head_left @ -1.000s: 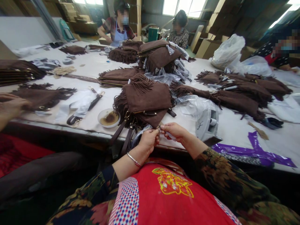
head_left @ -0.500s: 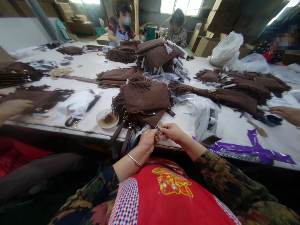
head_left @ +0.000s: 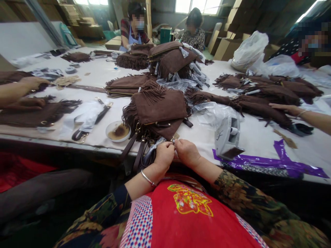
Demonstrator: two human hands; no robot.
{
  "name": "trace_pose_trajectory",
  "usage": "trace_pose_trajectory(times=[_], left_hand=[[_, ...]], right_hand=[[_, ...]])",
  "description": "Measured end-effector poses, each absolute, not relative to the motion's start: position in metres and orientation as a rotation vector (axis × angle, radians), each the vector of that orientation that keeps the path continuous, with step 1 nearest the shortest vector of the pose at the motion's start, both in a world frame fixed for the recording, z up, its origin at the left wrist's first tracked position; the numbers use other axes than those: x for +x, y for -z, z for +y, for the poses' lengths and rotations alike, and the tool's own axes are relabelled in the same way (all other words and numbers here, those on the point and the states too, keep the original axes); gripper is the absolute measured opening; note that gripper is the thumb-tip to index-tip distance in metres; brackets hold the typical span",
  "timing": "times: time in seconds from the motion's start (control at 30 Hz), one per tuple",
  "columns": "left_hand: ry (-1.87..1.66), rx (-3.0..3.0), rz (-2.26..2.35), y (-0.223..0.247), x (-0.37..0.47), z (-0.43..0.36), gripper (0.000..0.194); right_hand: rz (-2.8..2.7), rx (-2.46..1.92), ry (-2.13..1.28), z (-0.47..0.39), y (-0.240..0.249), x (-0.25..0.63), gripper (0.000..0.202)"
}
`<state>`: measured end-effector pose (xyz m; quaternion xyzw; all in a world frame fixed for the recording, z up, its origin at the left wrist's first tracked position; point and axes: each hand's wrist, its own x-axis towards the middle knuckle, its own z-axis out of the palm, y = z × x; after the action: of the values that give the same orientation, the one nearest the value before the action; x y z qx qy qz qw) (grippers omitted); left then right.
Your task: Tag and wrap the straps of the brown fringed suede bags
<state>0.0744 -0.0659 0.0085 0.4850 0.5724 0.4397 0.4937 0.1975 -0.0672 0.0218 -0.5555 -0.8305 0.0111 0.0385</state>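
A brown fringed bag [head_left: 161,108] lies before me near the table's front edge, its zipper side toward me. At its lower corner is a small metal fitting [head_left: 173,140], partly covered by my fingers. My left hand [head_left: 164,155] is closed in a pinch at this fitting, beside some clear plastic wrap [head_left: 153,147]. Close against it, my right hand [head_left: 188,154] also pinches the fitting, with its fingers curled under. Dark straps with metal clasps [head_left: 141,151] hang over the edge, left of my left hand.
Left of the bag sit a bowl of brown liquid [head_left: 108,128] and a plastic-wrapped strap [head_left: 90,117]. A tape dispenser [head_left: 224,141] and purple tape [head_left: 261,164] are at right. More brown bags [head_left: 178,60] are piled behind. Co-workers' hands [head_left: 287,108] work at both sides.
My right hand has turned, its fingers now curled closer to my left hand. The left co-worker's hand has reached a bag stack; the right co-worker's hand has moved onto the brown bags.
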Motion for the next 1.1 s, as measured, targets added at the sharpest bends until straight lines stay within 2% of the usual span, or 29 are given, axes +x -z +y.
trace_pose_trajectory(times=[0.13, 0.27, 0.33, 0.57, 0.8, 0.97, 1.1], left_hand=[[-0.925, 1.458, 1.402, -0.018, 0.070, -0.062, 0.024], [-0.647, 1.775, 1.289, -0.033, 0.053, -0.058, 0.026], [-0.620, 1.815, 1.245, -0.042, 0.036, -0.056, 0.026], [-1.163, 1.103, 1.495, -0.060, -0.015, -0.036, 0.021], [-1.227, 0.661, 1.343, -0.060, -0.010, -0.030, 0.028], [-1.225, 0.619, 1.410, -0.066, -0.016, -0.019, 0.012], [-1.161, 0.490, 1.370, -0.070, -0.017, -0.010, 0.012]], right_hand=[[-2.625, -1.664, 0.004, -0.069, -0.020, 0.195, 0.026], [-2.494, -1.761, -0.185, -0.063, -0.015, 0.203, 0.025], [-2.398, -1.786, -0.286, -0.059, -0.013, 0.210, 0.028], [-2.276, -1.877, -0.453, -0.046, -0.015, 0.207, 0.036], [-2.323, -1.964, -0.418, -0.041, -0.019, 0.203, 0.034], [-2.322, -1.627, -0.233, -0.034, -0.034, 0.209, 0.032], [-2.258, -1.469, -0.123, -0.013, -0.045, 0.192, 0.029]])
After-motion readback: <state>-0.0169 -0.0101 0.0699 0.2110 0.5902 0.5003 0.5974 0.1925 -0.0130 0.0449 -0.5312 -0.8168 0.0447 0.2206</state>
